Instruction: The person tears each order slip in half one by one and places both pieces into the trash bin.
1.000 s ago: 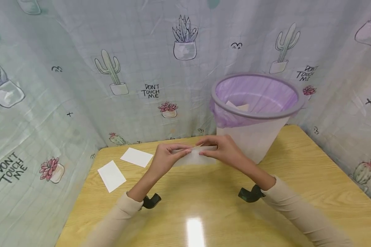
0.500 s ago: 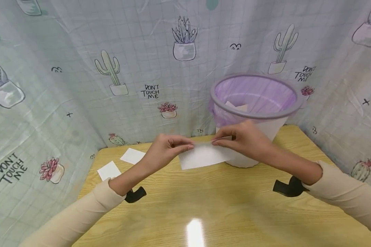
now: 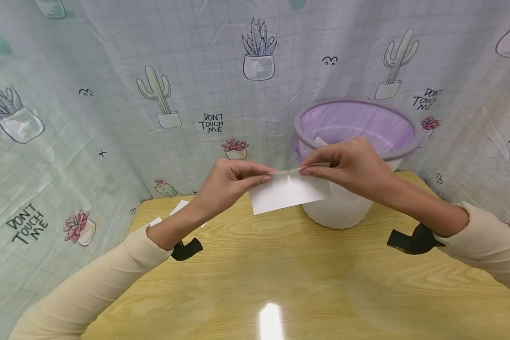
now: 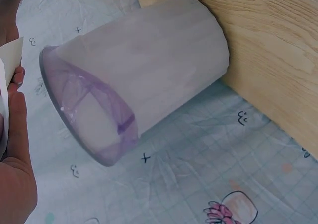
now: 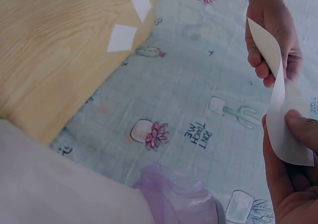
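A white sheet of paper (image 3: pixel 290 194) hangs over the table, held along its top edge by both hands. My left hand (image 3: pixel 225 188) pinches it between thumb and fingers on the left side. On the right side my right hand (image 3: pixel 357 166) pinches it the same way. Between the two hands a short tear shows at the middle of the top edge. In the right wrist view the paper (image 5: pixel 283 124) bends in a curve, with the right thumb (image 5: pixel 300 127) on its face. Seen from the left wrist, part of the paper (image 4: pixel 12 55) sticks out past the fingers.
A white bin (image 3: pixel 337 215) with a purple liner (image 3: pixel 323 123) stands at the back right, behind my right hand, with paper inside. Two white paper pieces, one (image 5: pixel 122 38) beside the other (image 5: pixel 141 3), lie on the wooden table (image 3: pixel 238 274). A cactus-print curtain (image 3: pixel 195 56) surrounds it.
Both hands have risen with the paper, and the right hand has moved rightward, away from the left. The paper now shows more of its face, and a tear is visible at its top edge.
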`<act>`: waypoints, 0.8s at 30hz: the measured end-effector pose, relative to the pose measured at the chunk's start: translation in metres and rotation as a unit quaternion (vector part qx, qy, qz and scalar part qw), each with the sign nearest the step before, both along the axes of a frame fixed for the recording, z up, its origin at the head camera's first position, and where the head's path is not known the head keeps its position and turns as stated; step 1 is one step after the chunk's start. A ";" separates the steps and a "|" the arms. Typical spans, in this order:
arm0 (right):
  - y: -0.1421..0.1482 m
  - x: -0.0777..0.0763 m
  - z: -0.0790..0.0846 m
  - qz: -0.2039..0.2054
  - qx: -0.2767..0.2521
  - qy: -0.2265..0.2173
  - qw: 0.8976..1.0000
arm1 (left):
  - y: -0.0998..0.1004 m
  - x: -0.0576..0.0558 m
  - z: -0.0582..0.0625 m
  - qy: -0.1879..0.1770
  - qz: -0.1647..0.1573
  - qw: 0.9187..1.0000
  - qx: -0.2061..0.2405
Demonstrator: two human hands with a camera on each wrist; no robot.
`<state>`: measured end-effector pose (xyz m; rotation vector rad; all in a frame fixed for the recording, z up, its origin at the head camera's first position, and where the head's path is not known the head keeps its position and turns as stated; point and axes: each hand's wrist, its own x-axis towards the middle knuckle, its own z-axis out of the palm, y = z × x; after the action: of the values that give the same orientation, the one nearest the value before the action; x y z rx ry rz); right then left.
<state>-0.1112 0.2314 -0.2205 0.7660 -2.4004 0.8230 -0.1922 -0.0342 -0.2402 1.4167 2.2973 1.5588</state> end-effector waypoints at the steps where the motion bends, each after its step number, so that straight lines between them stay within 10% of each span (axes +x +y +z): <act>1: 0.001 0.000 0.000 0.003 -0.001 0.002 1.000 | 0.001 0.000 -0.001 -0.001 0.001 1.000 0.001; 24: 0.027 -0.001 0.008 -0.031 -0.006 -0.013 0.999 | 0.018 -0.010 -0.006 -0.023 0.015 0.999 0.034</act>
<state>-0.1119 0.2587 -0.2128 0.6761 -2.4273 0.8259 -0.2024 -0.0165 -0.2459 1.3528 2.2705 1.6744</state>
